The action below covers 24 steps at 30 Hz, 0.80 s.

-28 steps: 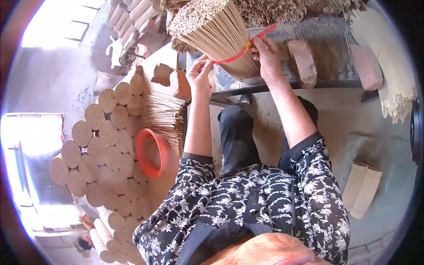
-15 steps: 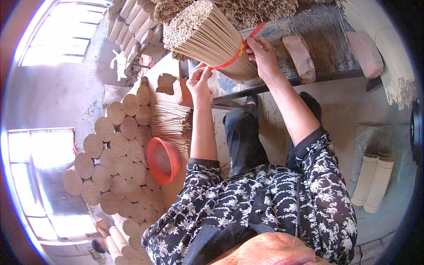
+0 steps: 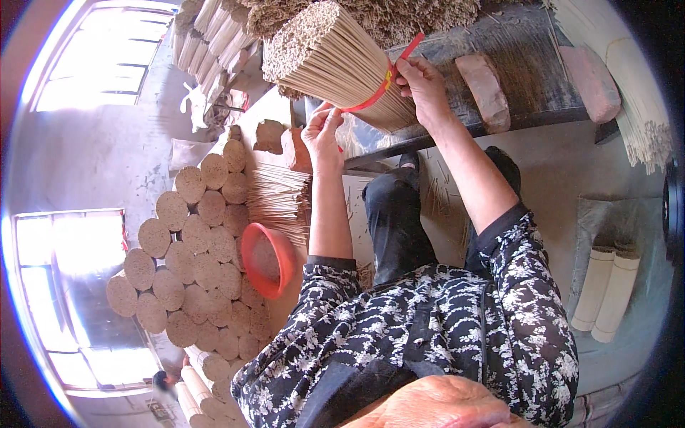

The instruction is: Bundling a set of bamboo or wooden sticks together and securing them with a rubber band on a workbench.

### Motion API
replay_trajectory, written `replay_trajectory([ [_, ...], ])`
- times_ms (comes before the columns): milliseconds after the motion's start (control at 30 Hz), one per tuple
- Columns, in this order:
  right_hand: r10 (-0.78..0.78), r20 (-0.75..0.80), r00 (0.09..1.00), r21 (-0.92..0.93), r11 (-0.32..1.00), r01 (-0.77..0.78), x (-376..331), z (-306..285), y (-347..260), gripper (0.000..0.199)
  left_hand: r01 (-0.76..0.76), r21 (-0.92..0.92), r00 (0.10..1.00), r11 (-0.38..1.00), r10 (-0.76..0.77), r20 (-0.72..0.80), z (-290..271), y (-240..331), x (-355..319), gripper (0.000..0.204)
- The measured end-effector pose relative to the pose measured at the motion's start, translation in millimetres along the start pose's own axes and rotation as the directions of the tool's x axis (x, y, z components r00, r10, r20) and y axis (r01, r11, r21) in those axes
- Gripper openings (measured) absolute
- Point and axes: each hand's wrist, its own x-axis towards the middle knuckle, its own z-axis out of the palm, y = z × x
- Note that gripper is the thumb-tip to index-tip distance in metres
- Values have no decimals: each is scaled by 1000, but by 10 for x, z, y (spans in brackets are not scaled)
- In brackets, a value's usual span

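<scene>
A red bowl (image 3: 287, 258) sits beside stacked round bundles (image 3: 207, 269); bright windows (image 3: 93, 250) stand leftward.

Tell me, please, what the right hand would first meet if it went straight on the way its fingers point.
Past the red band that it pinches, the right hand would probably first meet the side of the stick bundle, though depth is hard to judge.

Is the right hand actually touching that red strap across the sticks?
Touching: the head view shows the right hand pinching the red strap, whose end sticks out beyond it.
</scene>
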Motion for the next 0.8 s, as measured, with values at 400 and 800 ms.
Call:
replay_trajectory([
  [400,10,53,999,-24,1000,-9,15,78,31,18,-16,7,1000,1000,16,-12,-57,39,-35,10],
  [800,-299,35,954,-358,887,291,-753,59,-56,19,-1,248,975,969,57,-217,-382,-54,-491,14],
])
